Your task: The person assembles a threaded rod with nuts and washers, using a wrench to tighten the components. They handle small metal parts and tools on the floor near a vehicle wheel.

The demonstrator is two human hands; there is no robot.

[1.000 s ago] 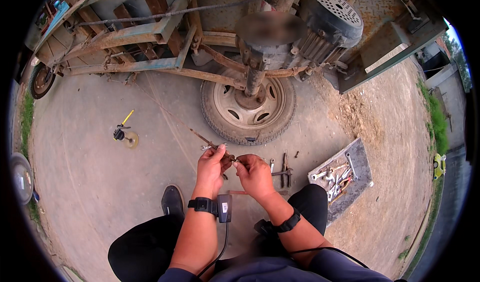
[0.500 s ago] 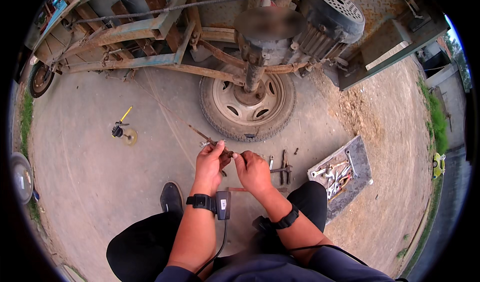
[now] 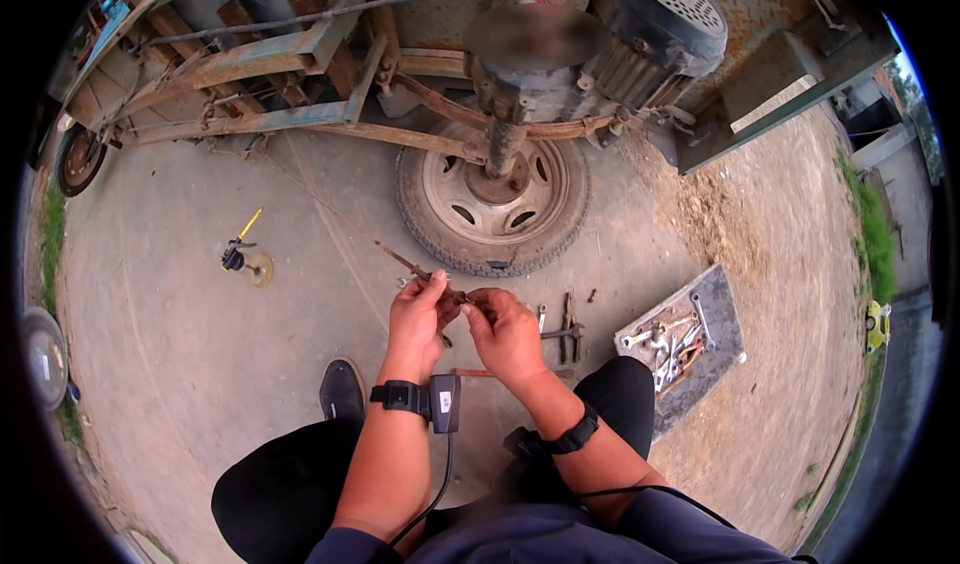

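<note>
A thin rusty rod (image 3: 396, 258) slants down from the vehicle's frame at the upper left to my hands, looking like a cable or wire along its far part. My left hand (image 3: 415, 316) is closed round the rod close to its near end. Thumb and fingers of my right hand (image 3: 504, 332) pinch that end, where a small dark fitting partly shows. The fingers hide its exact shape. Just beyond my left hand, a wrench (image 3: 404, 283) lies on the ground, partly covered.
Ahead is a wheel (image 3: 497, 204) under a rusty frame (image 3: 300, 54) with a motor (image 3: 655, 39). A hammer (image 3: 563, 333) lies right of my hands, beside a grey tray (image 3: 722, 309) of wrenches. An oil can (image 3: 258, 270) stands at left.
Both hands stay on the rod. The fingers of my right hand have shifted slightly around its end, and the whole view has moved a little.
</note>
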